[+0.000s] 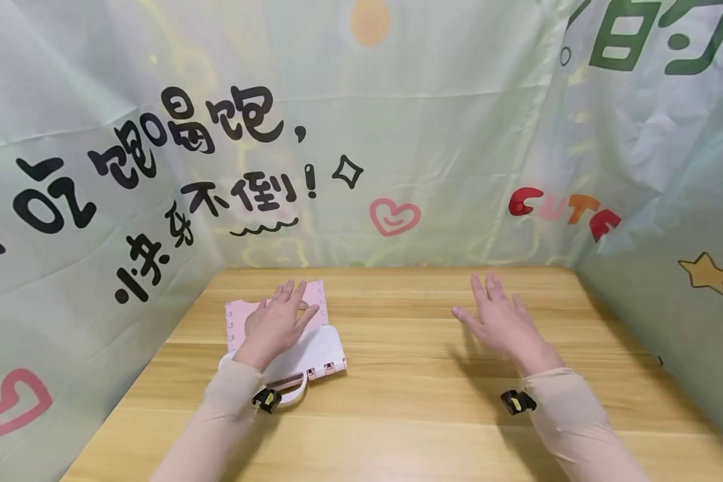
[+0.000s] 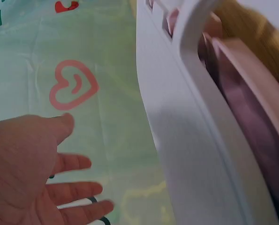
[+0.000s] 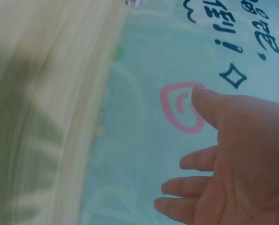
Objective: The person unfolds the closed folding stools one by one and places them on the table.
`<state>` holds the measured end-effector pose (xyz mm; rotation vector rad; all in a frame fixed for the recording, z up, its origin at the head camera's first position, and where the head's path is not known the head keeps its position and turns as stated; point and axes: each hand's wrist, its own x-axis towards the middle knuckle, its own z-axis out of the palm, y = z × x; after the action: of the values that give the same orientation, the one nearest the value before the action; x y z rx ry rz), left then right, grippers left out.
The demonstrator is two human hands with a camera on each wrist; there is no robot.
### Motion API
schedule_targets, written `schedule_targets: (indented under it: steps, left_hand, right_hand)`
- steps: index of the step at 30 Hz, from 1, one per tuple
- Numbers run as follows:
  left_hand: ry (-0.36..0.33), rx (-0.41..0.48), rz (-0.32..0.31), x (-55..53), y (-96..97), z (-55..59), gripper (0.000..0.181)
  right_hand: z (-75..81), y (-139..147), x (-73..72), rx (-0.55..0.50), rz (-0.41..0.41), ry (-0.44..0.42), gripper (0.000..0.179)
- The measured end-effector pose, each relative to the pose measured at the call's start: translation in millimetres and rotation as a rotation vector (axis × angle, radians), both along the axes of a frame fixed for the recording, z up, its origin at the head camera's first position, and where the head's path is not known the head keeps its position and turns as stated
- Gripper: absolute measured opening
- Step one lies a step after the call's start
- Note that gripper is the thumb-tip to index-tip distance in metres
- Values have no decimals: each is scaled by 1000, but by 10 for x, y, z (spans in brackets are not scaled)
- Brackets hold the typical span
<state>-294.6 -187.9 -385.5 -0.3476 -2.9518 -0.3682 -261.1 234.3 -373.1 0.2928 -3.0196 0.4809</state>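
Observation:
A white and pink case with a curved carrying handle (image 1: 295, 395) lies on the left part of the table. Its white panel (image 1: 316, 351) is at the front, and behind it is a pink panel (image 1: 310, 298) with notched side edges. My left hand (image 1: 277, 329) is over the case with its fingers spread, hiding part of it; nothing is in its grasp. In the left wrist view the white panel (image 2: 177, 140) stands close beside that hand. My right hand (image 1: 503, 328) hovers above the right half of the table, fingers extended, holding nothing.
The wooden table (image 1: 397, 415) meets printed cloth walls (image 1: 458, 134) at the back and both sides. Black lettering, hearts and a star decorate the cloth. A small black device (image 1: 268, 400) is on my left wrist, another (image 1: 518, 402) on my right.

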Motion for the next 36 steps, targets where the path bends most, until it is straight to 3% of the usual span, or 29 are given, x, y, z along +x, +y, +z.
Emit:
schedule_targets:
  steps: [6,10,13,16,23,32,36]
  left_hand:
    - [105,2,-84,27,-184,-17,47]
    - [179,-20,-165,46,-362,-25,31]
    - [217,-30,-213,65,-511,-30,29]
    - [205,-42,-236,89,-669,-51,34]
    - [137,-62,-226,129,-1055,-144,42]
    - [149,-119,-258,179,-1405,-260,52]
    - [148,-118,-269,188,-1484,-299,47]
  right_hand:
    - [-70,-180,29,28,59,42,88]
    - [-123,-325,44,-7,99,46,81]
    - [-155,-451,57,-42,120,30,78]
    - [-192,-596,62,-63,144,2,74]
    - [-312,-977,49,-85,216,-23,69]
    - [-457,-1398,69,-91,296,-69,67]
    - [-505,-1514,86,-81,327,-79,66]
